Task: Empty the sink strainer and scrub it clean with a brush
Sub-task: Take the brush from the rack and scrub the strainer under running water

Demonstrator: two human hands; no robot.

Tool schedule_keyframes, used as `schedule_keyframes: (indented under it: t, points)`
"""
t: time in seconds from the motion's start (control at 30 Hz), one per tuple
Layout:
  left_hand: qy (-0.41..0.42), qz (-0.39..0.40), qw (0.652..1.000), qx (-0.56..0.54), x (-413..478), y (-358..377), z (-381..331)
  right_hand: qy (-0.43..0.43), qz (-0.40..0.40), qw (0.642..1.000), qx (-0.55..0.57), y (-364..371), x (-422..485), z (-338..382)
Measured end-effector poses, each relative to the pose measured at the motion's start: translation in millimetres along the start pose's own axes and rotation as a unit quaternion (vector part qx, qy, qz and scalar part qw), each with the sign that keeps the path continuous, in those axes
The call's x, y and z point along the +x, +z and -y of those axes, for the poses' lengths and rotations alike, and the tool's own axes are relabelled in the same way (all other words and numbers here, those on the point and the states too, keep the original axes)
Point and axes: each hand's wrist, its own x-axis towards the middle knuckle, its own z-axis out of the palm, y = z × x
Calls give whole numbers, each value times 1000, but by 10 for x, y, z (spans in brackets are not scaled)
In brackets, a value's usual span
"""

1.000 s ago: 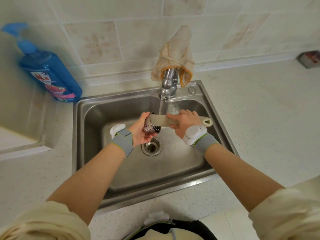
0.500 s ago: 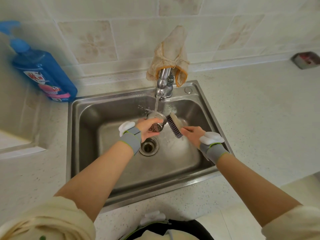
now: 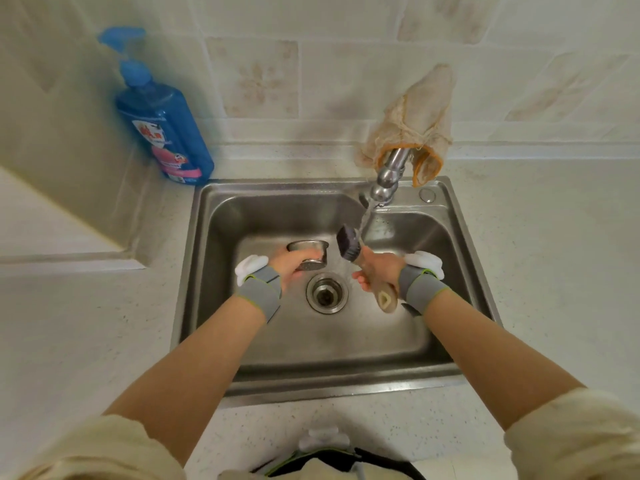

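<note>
Rinse stage: right hand (image 3: 379, 271) gripped the brush (image 3: 349, 247) w/ bristles under the tap (image 3: 382, 188) water. Left hand (image 3: 289, 266) clasped the strainer (image 3: 308, 252) over the sink (image 3: 263, 209), just beside the stream. Next prob. calls for bringing brush & strainer together to scrub.

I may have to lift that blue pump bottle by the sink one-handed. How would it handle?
The blue pump bottle looks nearly full, so probably heavy for its size. It stands tall on the counter, so a push up high might tip it. Smooth plastic near running water: likely slippery in wet fingers.
</note>
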Motion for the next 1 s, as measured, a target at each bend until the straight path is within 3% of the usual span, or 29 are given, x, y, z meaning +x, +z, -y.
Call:
schedule_keyframes:
  t: [0.27, 0.37, 0.43, 0.53, 0.6, 0.83, 1.0]
  points:
    - [-18, 6, 999, 27, 13, -33, 158, 29, 97, 987, 127, -96, 104, 121]
    - [-10, 14, 999, 43, 7, 45, 147, -12, 87, 995, 51, -122, 109, 90]
    - [-3, 34, 998, 50, 8, 130, 132, -72, 29, 995, -57, -163, 65, 38]
    - [17, 40, 995, 92, -8, 245, 107, -191, -89, 932, -295, -259, 14, -26]
    - [59, 27, 988, 139, -61, 355, 67, -211, -135, 882, -400, -377, -58, -28]
    - [196, 47, 927, 315, -117, 425, -20, -239, -171, 767, -569, -549, -151, 213]
    - [222, 59, 891, 392, -145, 304, -89, -255, -166, 756, -579, -365, -52, 513]
